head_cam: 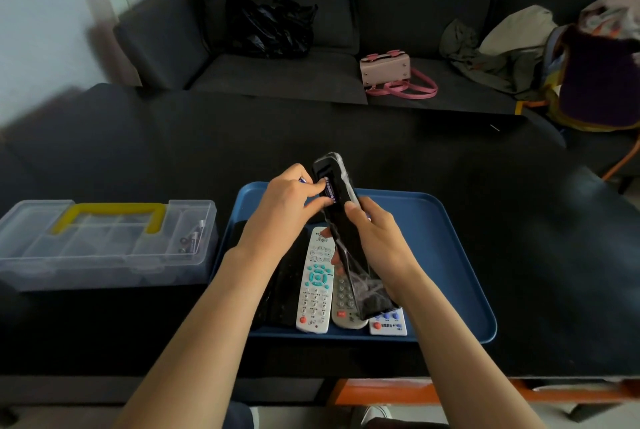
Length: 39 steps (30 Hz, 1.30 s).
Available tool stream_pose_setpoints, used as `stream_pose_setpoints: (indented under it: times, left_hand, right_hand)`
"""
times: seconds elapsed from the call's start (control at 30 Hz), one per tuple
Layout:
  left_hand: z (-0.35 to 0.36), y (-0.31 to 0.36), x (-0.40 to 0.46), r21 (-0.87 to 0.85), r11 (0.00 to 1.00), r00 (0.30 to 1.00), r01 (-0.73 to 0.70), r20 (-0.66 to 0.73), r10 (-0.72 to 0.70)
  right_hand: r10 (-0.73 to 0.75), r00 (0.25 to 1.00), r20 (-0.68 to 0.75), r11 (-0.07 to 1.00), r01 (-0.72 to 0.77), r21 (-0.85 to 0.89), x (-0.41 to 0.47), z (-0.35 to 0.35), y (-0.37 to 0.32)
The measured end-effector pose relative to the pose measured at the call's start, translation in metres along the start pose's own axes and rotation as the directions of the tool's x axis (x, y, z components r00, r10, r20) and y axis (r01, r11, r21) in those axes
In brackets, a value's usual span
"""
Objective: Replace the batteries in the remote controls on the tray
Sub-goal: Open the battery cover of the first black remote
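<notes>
Your right hand (375, 238) grips the black remote (346, 220) by its middle, up above the blue tray (450, 255); your left hand (287, 200) pinches a battery (330, 190) at its open back. The remote is long, stiff and likely light; its loose clear wrap looks slippery, so hold the bare sides; the white remotes (313, 279) lie in the tray.

Tray (433, 220): smooth blue plastic, matt. Storage box (31, 255): clear glossy plastic, yellow plastic handle (114, 212). Held black remote (346, 238): wrapped in crinkled transparent film. Tabletop (519, 255): matt black. Sofa (277, 75): dark woven cloth.
</notes>
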<state>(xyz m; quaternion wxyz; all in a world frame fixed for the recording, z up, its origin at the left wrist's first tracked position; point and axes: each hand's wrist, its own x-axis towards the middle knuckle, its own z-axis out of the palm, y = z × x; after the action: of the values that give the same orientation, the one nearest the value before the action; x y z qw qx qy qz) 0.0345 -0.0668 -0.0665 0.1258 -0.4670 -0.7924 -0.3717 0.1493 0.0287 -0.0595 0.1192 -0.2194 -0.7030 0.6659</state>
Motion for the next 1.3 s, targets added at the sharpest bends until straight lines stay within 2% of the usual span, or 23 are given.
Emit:
stream_pose_setpoints:
  times: [0.23, 0.57, 0.77, 1.0, 1.3]
  left_hand:
    - [0.011, 0.001, -0.001, 0.064, 0.998, 1.000, 0.016, 0.011, -0.017]
    - [0.020, 0.014, -0.009, 0.148, 0.989, 0.999, 0.015, 0.035, -0.021]
    - [0.019, 0.015, -0.009, 0.115, 0.993, 1.000, -0.002, -0.018, 0.004]
    - [0.021, 0.004, -0.001, -0.035, 0.999, 0.997, 0.004, -0.082, -0.007]
    - [0.024, 0.000, -0.005, 0.028, 0.999, 1.000, 0.018, -0.010, -0.018]
  right_hand:
    - [-0.026, 0.999, -0.043, 0.996, 0.022, -0.081, 0.001, 0.001, 0.002]
    - [-0.046, 0.996, -0.081, 0.998, 0.042, -0.052, 0.005, 0.001, -0.002]
    - [-0.033, 0.995, -0.093, 0.999, 0.032, -0.004, 0.005, 0.002, -0.005]
    - [-0.024, 0.992, -0.127, 1.000, 0.022, -0.022, 0.004, -0.002, -0.002]
    - [-0.003, 0.998, -0.063, 1.000, 0.004, 0.013, 0.005, 0.000, -0.001]
